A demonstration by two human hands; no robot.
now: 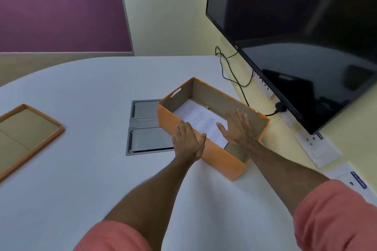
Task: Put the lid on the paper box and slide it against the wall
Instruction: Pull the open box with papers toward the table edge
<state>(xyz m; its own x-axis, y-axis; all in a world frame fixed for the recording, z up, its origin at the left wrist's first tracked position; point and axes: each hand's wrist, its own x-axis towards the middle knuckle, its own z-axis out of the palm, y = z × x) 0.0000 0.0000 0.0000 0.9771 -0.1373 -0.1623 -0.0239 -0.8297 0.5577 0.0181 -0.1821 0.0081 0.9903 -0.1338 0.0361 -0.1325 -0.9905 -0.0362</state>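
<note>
An open orange paper box [221,159] stands on the white table, right of centre, with printed white sheets [199,118] lying in it. Its lid [30,134], orange-rimmed with a brown inside, lies upside down at the far left of the table. My left hand [188,141] rests flat over the box's near long wall, fingers apart. My right hand [238,126] is inside the box, palm down over the sheets, fingers spread. Neither hand grips anything.
A metal cable hatch [145,128] is set into the table [81,91] just left of the box. A large black monitor [295,36] hangs on the yellow wall at the right, with a black cable [230,71] and wall sockets [318,149] below it.
</note>
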